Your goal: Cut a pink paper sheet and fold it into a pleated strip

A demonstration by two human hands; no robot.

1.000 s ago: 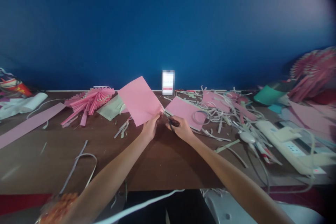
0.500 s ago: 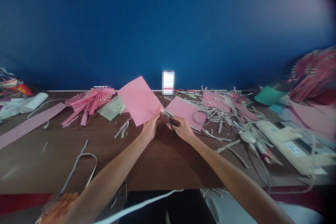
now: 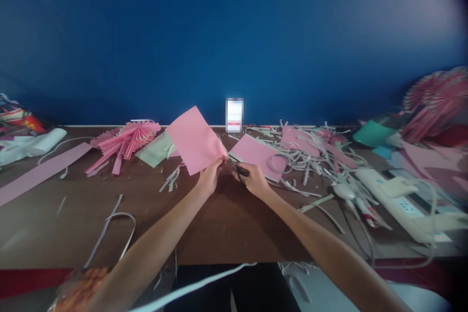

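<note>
A sheet of pink paper is pinched near its lower right corner by my left hand, which is closed on it above the table. Dark-handled scissors sit in my right hand, fingers wrapped round the handles. The blades point up and left along the sheet's right edge, where a thin curling strip shows. How far apart the blades are, I cannot tell. Another pink sheet lies flat on the table just behind my right hand.
Folded pink paper fans and a pale green sheet lie to the left. Paper strip scraps heap on the right, beside a white power strip. A lit phone leans on the blue wall. A long pink strip lies far left.
A thin strip has begun to curl away at the right edge of the held sheet, and the sheet has shifted slightly. Both hands stay nearly in place.
</note>
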